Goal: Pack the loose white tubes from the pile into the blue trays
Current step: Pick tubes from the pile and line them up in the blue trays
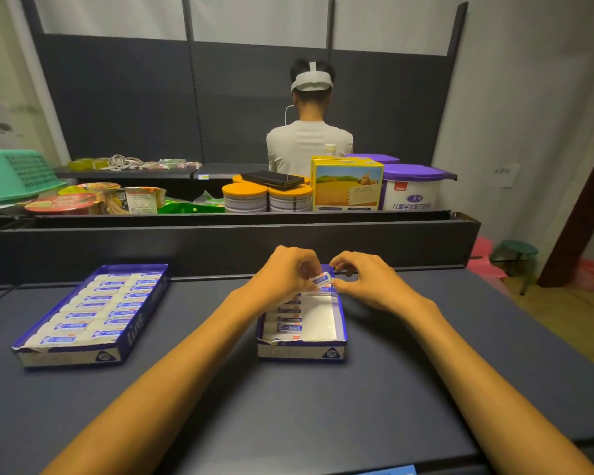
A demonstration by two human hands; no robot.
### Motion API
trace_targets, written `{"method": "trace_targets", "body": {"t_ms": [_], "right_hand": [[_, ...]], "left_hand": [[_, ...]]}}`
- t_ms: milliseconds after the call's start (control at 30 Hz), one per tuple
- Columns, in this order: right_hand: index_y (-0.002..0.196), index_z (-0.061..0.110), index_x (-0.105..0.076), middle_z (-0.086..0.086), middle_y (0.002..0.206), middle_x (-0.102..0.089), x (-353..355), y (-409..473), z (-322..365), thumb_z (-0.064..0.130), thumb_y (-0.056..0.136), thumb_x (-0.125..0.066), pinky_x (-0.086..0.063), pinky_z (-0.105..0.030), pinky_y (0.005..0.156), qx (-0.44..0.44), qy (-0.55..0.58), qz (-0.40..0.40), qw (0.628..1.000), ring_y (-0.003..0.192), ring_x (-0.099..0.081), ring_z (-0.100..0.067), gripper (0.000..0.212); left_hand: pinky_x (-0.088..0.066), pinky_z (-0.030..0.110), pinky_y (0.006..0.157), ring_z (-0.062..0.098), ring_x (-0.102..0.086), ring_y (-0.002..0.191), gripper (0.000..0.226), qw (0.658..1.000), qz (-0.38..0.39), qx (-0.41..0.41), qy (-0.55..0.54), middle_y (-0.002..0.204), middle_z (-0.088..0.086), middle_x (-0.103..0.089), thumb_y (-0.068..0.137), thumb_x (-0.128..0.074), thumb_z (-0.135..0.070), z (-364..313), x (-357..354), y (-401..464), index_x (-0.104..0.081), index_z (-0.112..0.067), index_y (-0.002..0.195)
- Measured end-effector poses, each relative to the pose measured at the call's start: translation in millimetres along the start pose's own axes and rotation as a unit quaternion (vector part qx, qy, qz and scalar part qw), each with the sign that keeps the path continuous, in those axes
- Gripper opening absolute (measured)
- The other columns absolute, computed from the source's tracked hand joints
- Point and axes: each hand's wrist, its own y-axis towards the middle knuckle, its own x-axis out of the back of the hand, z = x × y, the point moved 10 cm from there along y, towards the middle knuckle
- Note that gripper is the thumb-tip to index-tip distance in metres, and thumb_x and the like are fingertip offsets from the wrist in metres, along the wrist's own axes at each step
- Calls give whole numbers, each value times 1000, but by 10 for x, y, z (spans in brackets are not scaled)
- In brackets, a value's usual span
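Head | dark tabletop (pixel 288 406) | shelf (pixel 220 219) behind | left grip (pixel 282 272) pinching tube (pixel 321 279) | right grip (pixel 364 279) curled, unclear

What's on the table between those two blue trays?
Nothing but bare table lies between the full tray and the half-filled tray; only the left forearm crosses above, in the head view.
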Motion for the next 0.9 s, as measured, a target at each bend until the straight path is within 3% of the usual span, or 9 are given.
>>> {"method": "trace_targets", "body": {"t_ms": [667,900], "right_hand": [[117,27,-57,4,123,-62,-23,15,-10,44,83,-70,-53,-35,92,-11,13,6,1000,108,-58,-10,41],[120,26,-55,3,123,-62,-52,15,-43,43,83,-70,-54,-32,89,-19,11,11,1000,107,-58,-10,44]], "left_hand": [[-57,35,84,20,-67,94,21,995,59,-1,76,108,5,-70,84,-73,-18,59,-235,29,-70,-17,104],[-55,30,86,18,-65,97,25,989,92,4,120,112,3,-69,86,-70,-16,60,-262,36,-70,-17,111]]}}
